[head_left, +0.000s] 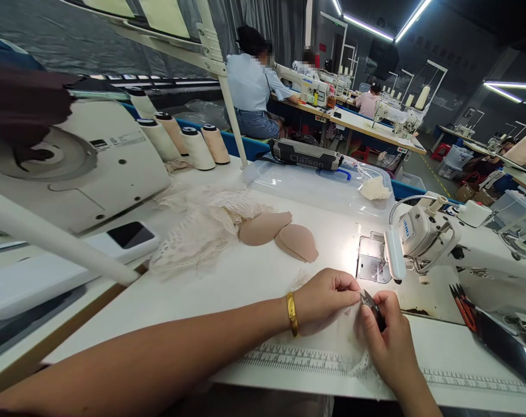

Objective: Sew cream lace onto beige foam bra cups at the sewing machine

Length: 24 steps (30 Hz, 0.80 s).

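Small dark metal snips (375, 311) — tilted, tips at the upper edge of sheer off-white lace-trimmed fabric (355, 331) — which hangs loosely crumpled.

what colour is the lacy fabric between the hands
Off-white: the lacy fabric shows best in the head view.
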Each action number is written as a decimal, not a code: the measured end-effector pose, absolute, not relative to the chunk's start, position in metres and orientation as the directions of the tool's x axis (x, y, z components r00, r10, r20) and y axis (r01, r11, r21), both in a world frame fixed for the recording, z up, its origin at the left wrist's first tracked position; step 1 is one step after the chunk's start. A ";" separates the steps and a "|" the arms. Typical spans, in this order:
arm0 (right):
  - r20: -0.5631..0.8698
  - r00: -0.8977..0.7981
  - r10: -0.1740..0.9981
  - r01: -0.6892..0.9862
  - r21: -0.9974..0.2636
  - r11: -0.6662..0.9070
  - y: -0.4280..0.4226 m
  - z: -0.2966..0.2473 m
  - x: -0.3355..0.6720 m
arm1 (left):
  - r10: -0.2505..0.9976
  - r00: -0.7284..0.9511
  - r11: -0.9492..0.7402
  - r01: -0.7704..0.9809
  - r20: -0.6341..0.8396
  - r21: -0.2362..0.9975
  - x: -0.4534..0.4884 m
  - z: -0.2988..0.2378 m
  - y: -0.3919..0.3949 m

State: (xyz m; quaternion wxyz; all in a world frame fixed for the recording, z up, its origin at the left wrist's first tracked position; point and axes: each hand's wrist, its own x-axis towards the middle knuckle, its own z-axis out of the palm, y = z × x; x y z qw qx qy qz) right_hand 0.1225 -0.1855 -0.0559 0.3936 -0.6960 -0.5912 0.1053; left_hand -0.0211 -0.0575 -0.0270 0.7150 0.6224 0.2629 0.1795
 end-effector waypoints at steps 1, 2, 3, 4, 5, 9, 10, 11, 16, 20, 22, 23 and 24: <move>0.322 0.275 0.906 0.749 -0.663 0.008 -0.185 -0.057 0.123 | 0.583 0.798 0.165 0.071 -0.156 0.984 -0.021 -0.026 -0.058; 0.323 0.282 0.903 0.752 -0.659 0.001 -0.185 -0.058 0.123 | 0.580 0.799 0.168 0.073 -0.158 0.983 -0.021 -0.026 -0.058; 0.322 0.295 0.900 0.751 -0.660 -0.009 -0.185 -0.059 0.123 | 0.579 0.800 0.167 0.073 -0.158 0.983 -0.021 -0.025 -0.057; 0.318 0.308 0.897 0.745 -0.666 -0.019 -0.186 -0.059 0.123 | 0.579 0.800 0.166 0.071 -0.156 0.984 -0.021 -0.025 -0.057; 0.310 0.322 0.895 0.735 -0.678 -0.030 -0.186 -0.060 0.123 | 0.578 0.801 0.167 0.070 -0.155 0.983 -0.021 -0.024 -0.057; 0.256 0.394 0.883 0.654 -0.753 -0.074 -0.187 -0.057 0.118 | 0.569 0.805 0.188 0.071 -0.168 0.980 -0.019 -0.022 -0.056; 0.239 0.420 0.876 0.628 -0.773 -0.090 -0.188 -0.056 0.117 | 0.566 0.807 0.193 0.072 -0.171 0.979 -0.019 -0.022 -0.057; 0.222 0.449 0.865 0.599 -0.793 -0.108 -0.188 -0.054 0.115 | 0.566 0.805 0.196 0.073 -0.174 0.978 -0.018 -0.022 -0.057; 0.211 0.603 0.770 0.523 -0.833 -0.181 -0.199 -0.051 0.133 | 0.586 0.783 0.250 0.070 -0.209 0.966 -0.019 -0.025 -0.059; 0.271 0.638 0.721 0.676 -0.646 -0.354 -0.216 -0.057 0.183 | 0.590 0.779 0.281 0.051 -0.214 0.958 -0.019 -0.027 -0.059; 0.353 0.555 0.753 0.808 -0.443 -0.388 -0.223 -0.059 0.207 | 0.589 0.777 0.287 0.056 -0.222 0.956 -0.018 -0.027 -0.058; 0.415 0.478 0.774 0.870 -0.344 -0.353 -0.224 -0.059 0.214 | 0.590 0.777 0.280 0.059 -0.220 0.958 -0.017 -0.026 -0.058; 0.471 0.382 0.795 0.921 -0.266 -0.286 -0.224 -0.058 0.218 | 0.592 0.778 0.267 0.059 -0.212 0.962 -0.016 -0.026 -0.057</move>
